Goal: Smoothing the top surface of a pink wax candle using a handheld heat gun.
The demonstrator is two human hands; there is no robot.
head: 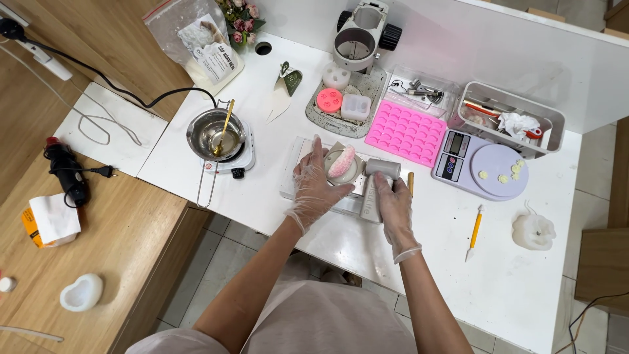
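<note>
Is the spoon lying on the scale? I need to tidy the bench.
No, the gold spoon stands in the steel pot on the small hotplate, while the scale carries only small pale pieces.
</note>
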